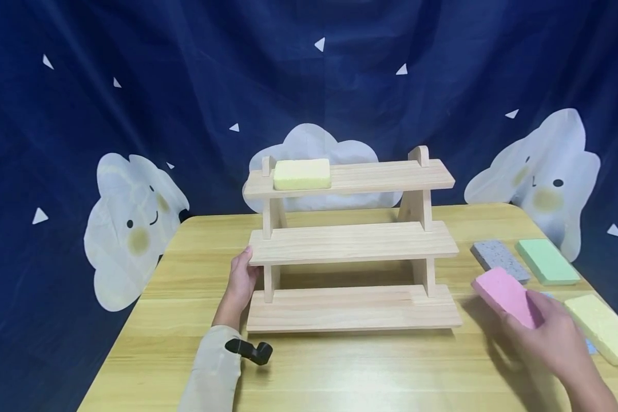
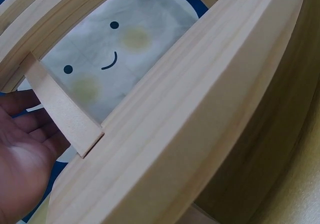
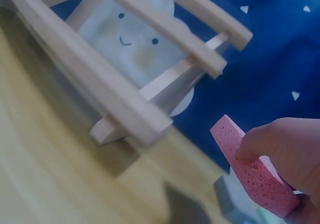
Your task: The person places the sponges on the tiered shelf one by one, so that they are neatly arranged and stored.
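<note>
A three-tier wooden display shelf (image 1: 352,244) stands on the table. At its left side, my left hand (image 1: 241,283) holds the frame, thumb by the end of the middle board. In the left wrist view, the fingers (image 2: 37,126) go behind the side upright (image 2: 65,109). To the right of the shelf, my right hand (image 1: 551,337) grips a pink sponge (image 1: 504,292) above the table. The right wrist view shows the thumb across the face of this porous sponge (image 3: 257,184). One pale yellow sponge (image 1: 302,174) lies on the left part of the top board.
On the right of the table lie a grey speckled sponge (image 1: 498,258), a green sponge (image 1: 547,261) and another pale yellow sponge (image 1: 603,328). A blue piece (image 1: 591,347) is mostly hidden beneath my right hand. Behind the table (image 1: 185,286) hangs a dark blue curtain (image 1: 206,74) with clouds.
</note>
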`<act>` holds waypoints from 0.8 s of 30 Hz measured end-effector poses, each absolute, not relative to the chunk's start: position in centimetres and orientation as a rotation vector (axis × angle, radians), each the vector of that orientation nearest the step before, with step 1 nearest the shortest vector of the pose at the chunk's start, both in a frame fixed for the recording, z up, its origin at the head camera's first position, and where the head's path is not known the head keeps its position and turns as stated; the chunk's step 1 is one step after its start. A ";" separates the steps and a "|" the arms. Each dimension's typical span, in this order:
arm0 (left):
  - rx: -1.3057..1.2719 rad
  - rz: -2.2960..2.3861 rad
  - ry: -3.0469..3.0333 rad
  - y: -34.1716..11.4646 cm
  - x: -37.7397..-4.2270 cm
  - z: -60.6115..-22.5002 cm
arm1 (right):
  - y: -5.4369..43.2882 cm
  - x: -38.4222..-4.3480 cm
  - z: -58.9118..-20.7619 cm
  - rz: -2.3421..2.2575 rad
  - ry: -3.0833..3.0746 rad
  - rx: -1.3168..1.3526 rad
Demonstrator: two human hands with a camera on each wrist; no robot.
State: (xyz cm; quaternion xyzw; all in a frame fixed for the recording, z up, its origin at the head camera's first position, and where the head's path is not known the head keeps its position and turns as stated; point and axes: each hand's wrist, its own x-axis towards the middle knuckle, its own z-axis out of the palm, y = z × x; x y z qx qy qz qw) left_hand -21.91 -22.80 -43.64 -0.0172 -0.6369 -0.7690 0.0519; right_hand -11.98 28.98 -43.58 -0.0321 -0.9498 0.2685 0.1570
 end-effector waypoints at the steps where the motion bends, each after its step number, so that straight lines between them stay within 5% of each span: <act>1: -0.059 -2.335 -1.937 -22.8 -21.9 -43.7 | 29.0 -12.1 -43.2 0.767 -2.705 -0.089; 24: -0.126 -2.279 -1.935 -22.8 -21.8 -43.8 | 27.1 -16.4 -32.1 0.681 -2.607 0.201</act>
